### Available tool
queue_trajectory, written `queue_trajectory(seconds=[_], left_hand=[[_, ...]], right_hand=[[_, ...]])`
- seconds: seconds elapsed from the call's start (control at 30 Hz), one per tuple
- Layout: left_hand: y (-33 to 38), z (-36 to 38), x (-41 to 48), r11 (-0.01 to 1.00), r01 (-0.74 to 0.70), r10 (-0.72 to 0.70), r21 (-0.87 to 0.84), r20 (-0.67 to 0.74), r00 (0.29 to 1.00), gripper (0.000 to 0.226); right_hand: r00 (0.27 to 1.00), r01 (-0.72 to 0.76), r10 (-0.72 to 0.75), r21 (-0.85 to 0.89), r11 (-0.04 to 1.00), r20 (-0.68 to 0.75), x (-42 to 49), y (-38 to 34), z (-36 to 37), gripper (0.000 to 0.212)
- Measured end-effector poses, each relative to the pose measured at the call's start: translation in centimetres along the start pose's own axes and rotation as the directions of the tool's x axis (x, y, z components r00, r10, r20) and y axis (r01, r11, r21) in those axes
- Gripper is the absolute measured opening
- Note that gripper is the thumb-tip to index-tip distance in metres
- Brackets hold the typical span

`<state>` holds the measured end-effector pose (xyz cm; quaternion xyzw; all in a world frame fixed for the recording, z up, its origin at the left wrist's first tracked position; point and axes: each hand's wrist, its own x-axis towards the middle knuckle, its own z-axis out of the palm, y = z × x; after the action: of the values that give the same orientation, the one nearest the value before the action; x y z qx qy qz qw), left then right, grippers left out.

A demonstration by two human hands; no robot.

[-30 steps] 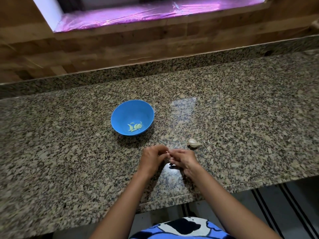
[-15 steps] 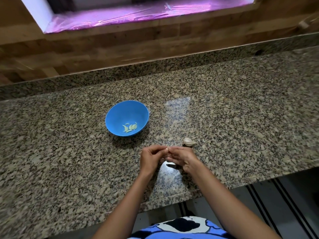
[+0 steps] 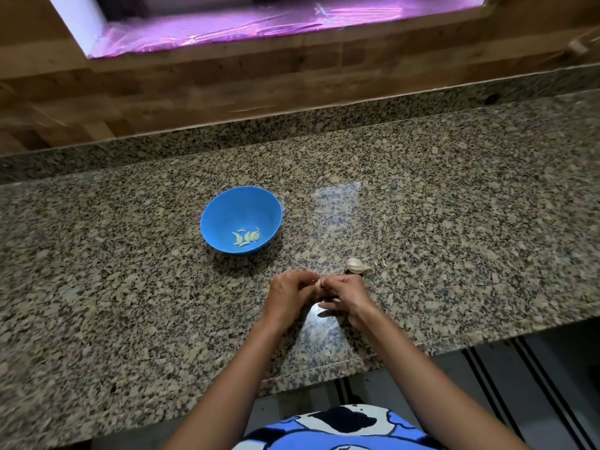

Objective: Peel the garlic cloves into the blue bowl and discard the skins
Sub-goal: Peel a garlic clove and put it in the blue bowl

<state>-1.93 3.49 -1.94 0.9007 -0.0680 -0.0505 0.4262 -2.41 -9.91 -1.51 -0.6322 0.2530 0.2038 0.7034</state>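
Observation:
A blue bowl [image 3: 241,203] stands on the granite counter with several pale peeled cloves [image 3: 246,237] in its bottom. In front of it and to the right, my left hand [image 3: 290,295] and my right hand [image 3: 344,295] meet fingertip to fingertip just above the counter. Between them they pinch a small pale garlic clove [image 3: 318,282], mostly hidden by the fingers. A whitish piece of unpeeled garlic [image 3: 357,266] lies on the counter just beyond my right hand.
The speckled granite counter [image 3: 454,222] runs across the view, its front edge [image 3: 357,368] close to my forearms. A wooden wall and a window sill with a pink sheet [image 3: 259,24] rise behind it. A tiny skin scrap [image 3: 384,263] lies right of the garlic.
Both hands stay together on the clove with only small finger motion. The view has shifted a little; bowl and loose garlic have not moved.

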Motion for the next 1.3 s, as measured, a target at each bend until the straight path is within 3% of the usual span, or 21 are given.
queue_trajectory(seconds=[0.1, 0.2, 0.27, 0.33, 0.37, 0.43, 0.5, 0.6, 0.73, 0.87, 1.0, 1.2, 1.23, 1.3], left_hand=[[0.2, 0.4, 0.0, 0.997, 0.028, -0.030, -0.073, -0.021, 0.999, 0.026], [0.2, 0.7, 0.2, 0.910, 0.185, -0.205, -0.370, -0.015, 0.979, 0.020], [-0.3, 0.2, 0.5, 0.803, 0.311, -0.351, -0.509, 0.018, 0.936, 0.021], [-1.3, -0.2, 1.0, 0.891, 0.318, -0.340, -0.324, -0.013, 0.940, 0.021], [-1.5, -0.6, 1.2, 0.944, 0.281, -0.289, -0.172, -0.020, 0.957, 0.019], [-1.0, -1.0, 1.7, 0.980, 0.185, -0.187, 0.077, 0.018, 0.982, 0.015], [-0.3, -0.9, 2.1, 0.968, 0.103, -0.124, 0.231, 0.080, 0.989, 0.011], [0.1, -0.5, 2.4, 0.961, 0.065, -0.105, 0.267, 0.140, 0.985, 0.010], [-0.1, -0.7, 2.4, 0.980, 0.156, -0.172, 0.121, 0.136, 0.976, 0.006], [-0.1, -0.3, 2.4, 0.942, -0.024, -0.046, 0.336, 0.199, 0.979, 0.009], [0.1, -0.4, 2.8, 0.876, -0.142, 0.019, 0.461, 0.262, 0.965, 0.008], [0.0, 0.0, 2.5, 0.791, -0.333, 0.167, 0.513, 0.342, 0.925, 0.010], [0.1, -0.1, 2.6, 0.811, -0.306, 0.149, 0.500, 0.329, 0.933, 0.009], [0.2, -0.7, 3.1, 0.932, -0.075, -0.017, 0.355, 0.251, 0.968, 0.009]], right_hand=[[0.994, 0.078, -0.083, -0.059, 0.995, -0.074, 0.3, 0.3, 0.4, 0.017], [0.984, 0.127, -0.130, -0.037, 0.991, -0.123, 0.5, 0.4, 0.4, 0.014], [0.941, 0.230, -0.289, -0.293, 0.928, -0.175, 0.7, 0.3, -0.1, 0.011], [0.868, 0.282, -0.484, -0.696, 0.661, -0.108, 0.5, 0.3, -0.8, 0.011], [0.848, 0.262, -0.526, -0.816, 0.516, -0.060, 0.4, 0.4, -1.2, 0.011], [0.824, 0.234, -0.566, -0.911, 0.339, 0.001, 0.3, 1.0, -1.7, 0.012], [0.776, 0.261, -0.629, -0.927, 0.269, 0.036, 0.4, 1.7, -2.0, 0.013], [0.679, 0.347, -0.730, -0.910, 0.225, 0.079, 0.9, 3.1, -2.4, 0.013], [0.657, 0.461, -0.745, -0.842, 0.279, 0.113, 1.6, 4.8, -3.0, 0.020], [0.613, 0.447, -0.774, -0.877, 0.177, 0.157, 2.0, 5.9, -3.2, 0.026], [0.610, 0.458, -0.775, -0.871, 0.179, 0.162, 2.3, 5.9, -3.2, 0.028], [0.633, 0.467, -0.755, -0.863, 0.192, 0.175, 2.4, 5.9, -3.2, 0.029], [0.638, 0.475, -0.750, -0.856, 0.206, 0.174, 2.3, 5.9, -3.3, 0.029], [0.642, 0.511, -0.750, -0.820, 0.260, 0.162, 1.9, 5.7, -3.4, 0.032]])
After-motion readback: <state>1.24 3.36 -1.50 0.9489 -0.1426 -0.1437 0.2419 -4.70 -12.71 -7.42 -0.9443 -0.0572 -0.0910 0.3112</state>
